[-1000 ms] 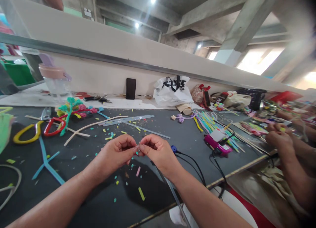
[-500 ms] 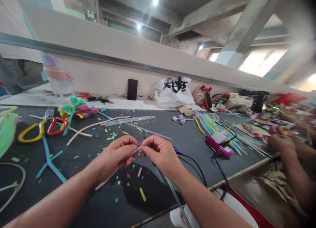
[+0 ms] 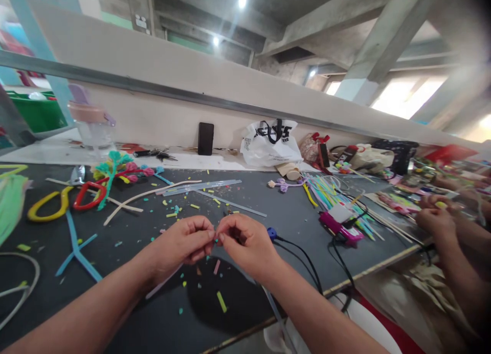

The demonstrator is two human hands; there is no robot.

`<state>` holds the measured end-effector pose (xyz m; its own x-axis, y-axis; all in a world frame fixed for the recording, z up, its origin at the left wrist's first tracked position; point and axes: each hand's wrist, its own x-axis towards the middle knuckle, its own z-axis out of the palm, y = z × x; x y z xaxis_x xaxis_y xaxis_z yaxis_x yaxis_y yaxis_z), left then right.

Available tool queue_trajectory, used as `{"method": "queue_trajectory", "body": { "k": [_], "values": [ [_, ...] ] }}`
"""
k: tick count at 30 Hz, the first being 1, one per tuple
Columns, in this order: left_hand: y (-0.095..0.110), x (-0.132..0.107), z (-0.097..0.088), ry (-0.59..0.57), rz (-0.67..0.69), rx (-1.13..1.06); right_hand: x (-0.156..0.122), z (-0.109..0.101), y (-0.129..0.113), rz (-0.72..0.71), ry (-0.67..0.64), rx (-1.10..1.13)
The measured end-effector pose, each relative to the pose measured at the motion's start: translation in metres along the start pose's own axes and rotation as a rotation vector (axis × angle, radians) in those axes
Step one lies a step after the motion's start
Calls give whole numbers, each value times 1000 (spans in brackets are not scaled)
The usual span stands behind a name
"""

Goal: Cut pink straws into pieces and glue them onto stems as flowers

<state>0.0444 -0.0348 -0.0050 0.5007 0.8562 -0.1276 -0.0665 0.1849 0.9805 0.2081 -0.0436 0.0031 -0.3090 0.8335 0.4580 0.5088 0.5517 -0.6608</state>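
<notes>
Head view. Left hand (image 3: pixel 187 244) closed narrow, thumb and forefinger pinched on the end of a pink strip (image 3: pixel 164 282). Right hand (image 3: pixel 247 246) closed the same way, fingertips touching those of the left, pinched on the same end. Both held just above the black table (image 3: pixel 130 228), near its front edge.

Pink strip thin and long, with a slanted long axis. Upper end at the fingertips, pointing right and away. Lower part passing under the left wrist, pointing down and left toward the body. Middle part hidden inside the left hand.

Grey strip (image 3: pixel 274 307) below the right wrist, slanted down to the right; held or not, cannot tell. Blue plug (image 3: pixel 271 234) with black cable just beside the right hand. Small coloured scraps (image 3: pixel 220 301) scattered on the table beneath. Phone (image 3: pixel 205 138) upright against the back wall. Another person's hand (image 3: pixel 435 220) well apart at the right.
</notes>
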Motion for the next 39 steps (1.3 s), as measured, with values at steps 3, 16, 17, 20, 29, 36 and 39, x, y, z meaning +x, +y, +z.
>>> {"method": "queue_trajectory", "body": {
  "k": [3, 16, 17, 20, 29, 36, 39],
  "values": [
    [0, 0, 1, -1, -2, -1, -1, 0, 2, -14, -7, 8],
    [3, -3, -4, -124, -165, -117, 3, -17, 1, -119, -120, 44],
    [4, -3, -4, -119, -171, -125, 4, -19, 1, -92, -138, 74],
    [5, -4, -4, -127, -163, -155, 9, -30, 7, 16, -156, 190],
    [0, 0, -13, -54, -86, -182, 9, -94, 33, 251, -408, -482],
    [-5, 0, -20, -21, -77, -213, -5, -63, 47, 176, -512, -688],
    [-4, 0, -20, -9, -57, -214, -2, -51, 57, 214, -421, -693]
  ]
}}
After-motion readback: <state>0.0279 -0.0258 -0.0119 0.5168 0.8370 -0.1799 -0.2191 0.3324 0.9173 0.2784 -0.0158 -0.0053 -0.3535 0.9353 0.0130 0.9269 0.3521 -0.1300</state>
